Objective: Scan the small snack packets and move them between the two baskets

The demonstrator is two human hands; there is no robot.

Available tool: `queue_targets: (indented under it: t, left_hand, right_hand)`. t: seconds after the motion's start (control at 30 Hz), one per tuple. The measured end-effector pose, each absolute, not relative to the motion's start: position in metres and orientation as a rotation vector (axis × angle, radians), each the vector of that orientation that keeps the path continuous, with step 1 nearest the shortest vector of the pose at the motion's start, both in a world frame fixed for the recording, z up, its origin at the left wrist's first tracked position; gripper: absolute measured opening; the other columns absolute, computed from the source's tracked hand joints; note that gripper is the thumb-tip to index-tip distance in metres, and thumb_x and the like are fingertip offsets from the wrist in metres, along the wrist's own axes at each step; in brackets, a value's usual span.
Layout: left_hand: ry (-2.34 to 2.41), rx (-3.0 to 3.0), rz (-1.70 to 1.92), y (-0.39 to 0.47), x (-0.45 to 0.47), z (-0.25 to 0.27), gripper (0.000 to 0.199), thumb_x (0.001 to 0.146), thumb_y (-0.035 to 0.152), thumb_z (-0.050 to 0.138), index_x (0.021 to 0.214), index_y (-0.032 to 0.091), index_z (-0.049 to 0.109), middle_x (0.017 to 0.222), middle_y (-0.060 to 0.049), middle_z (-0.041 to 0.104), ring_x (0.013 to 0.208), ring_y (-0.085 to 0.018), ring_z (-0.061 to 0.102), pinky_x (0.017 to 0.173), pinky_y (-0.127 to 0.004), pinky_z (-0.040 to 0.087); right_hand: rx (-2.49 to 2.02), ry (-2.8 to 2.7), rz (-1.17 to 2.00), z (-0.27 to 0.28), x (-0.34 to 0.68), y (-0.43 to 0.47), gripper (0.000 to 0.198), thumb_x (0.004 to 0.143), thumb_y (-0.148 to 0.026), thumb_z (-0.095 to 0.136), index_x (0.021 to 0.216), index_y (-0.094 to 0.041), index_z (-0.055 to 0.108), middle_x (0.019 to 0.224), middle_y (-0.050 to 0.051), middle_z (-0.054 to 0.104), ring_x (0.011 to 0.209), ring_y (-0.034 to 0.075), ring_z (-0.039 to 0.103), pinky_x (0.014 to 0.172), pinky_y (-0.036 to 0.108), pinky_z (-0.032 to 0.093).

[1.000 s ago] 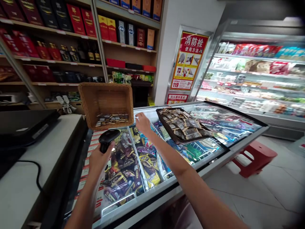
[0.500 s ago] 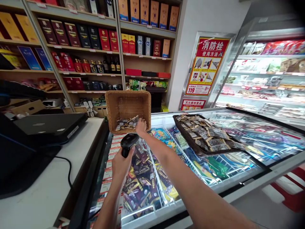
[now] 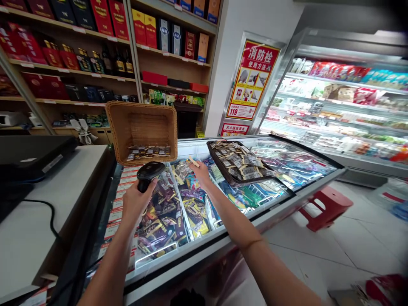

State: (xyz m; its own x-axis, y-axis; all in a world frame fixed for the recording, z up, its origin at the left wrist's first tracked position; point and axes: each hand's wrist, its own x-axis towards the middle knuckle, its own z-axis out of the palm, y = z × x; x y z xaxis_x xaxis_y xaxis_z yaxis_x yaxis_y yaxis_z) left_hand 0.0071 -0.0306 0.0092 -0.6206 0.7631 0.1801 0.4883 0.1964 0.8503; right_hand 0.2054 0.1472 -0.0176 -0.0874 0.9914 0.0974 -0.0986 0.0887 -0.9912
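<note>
My left hand (image 3: 137,202) is wrapped round the handle of a black barcode scanner (image 3: 149,171), its head above the freezer's left side. Between the fingers of my right hand (image 3: 201,173) is a small packet (image 3: 184,168) with a cream edge, held over the freezer glass. Left of it, a tan wicker basket (image 3: 140,121) rests tipped with its opening towards me, several similar packets (image 3: 149,152) in its bottom. To the right stands a dark brown woven tray (image 3: 219,163) heaped with more such packets (image 3: 244,159).
Below both hands lies the glass-topped chest freezer (image 3: 280,157) with bagged goods in wire baskets. A white counter (image 3: 35,229) with a black device (image 3: 32,159) is at left. Shelves of boxes (image 3: 165,80) stand behind; a red stool (image 3: 330,204) is at right.
My right hand has come out of the wicker basket with a packet and moved right, towards the dark tray. My left hand keeps the scanner. The view has turned right and down.
</note>
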Motion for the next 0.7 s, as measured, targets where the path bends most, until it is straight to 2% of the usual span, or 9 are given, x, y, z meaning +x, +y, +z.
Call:
queue_targets:
  t: [0.13,0.33,0.53,0.7]
  left_hand:
    - [1.873,1.188,1.297,-0.034,0.014,0.017,0.061,0.065,0.083,0.081,0.077,0.027,0.059,0.051,0.003,0.056,0.049,-0.018,0.052,0.05,-0.029,0.036]
    - [1.778,1.315,1.03,-0.042,0.028,0.029,0.065,0.063,0.085,0.083,0.071,0.026,0.057,0.049,0.004,0.054,0.045,-0.013,0.041,0.046,-0.026,0.027]
    - [1.807,1.395,1.006,-0.041,0.031,0.029,0.066,0.064,0.088,0.08,0.067,0.026,0.056,0.048,0.002,0.056,0.045,-0.013,0.042,0.045,-0.025,0.026]
    - [1.831,1.327,1.049,-0.041,0.031,0.029,0.067,0.059,0.087,0.081,0.067,0.025,0.058,0.047,0.002,0.055,0.045,-0.013,0.043,0.045,-0.025,0.026]
  right_hand:
    - [-1.044,-0.984,1.323,-0.021,0.225,0.143,0.027,0.083,-0.046,0.08,0.082,-0.024,0.065,0.055,-0.009,0.051,0.046,0.012,0.043,0.045,0.025,0.033]
    - [-1.039,-0.839,1.293,-0.015,0.224,0.144,0.023,0.088,-0.042,0.077,0.085,-0.024,0.064,0.054,-0.009,0.051,0.047,0.014,0.048,0.046,0.028,0.039]
    - [-1.047,-0.851,1.293,-0.014,0.229,0.138,0.019,0.093,-0.039,0.078,0.095,-0.023,0.067,0.062,-0.008,0.053,0.05,0.013,0.048,0.047,0.028,0.042]
    - [-1.027,-0.888,1.294,-0.019,0.232,0.139,0.017,0.097,-0.035,0.077,0.102,-0.023,0.067,0.064,-0.009,0.048,0.053,0.012,0.045,0.049,0.028,0.041]
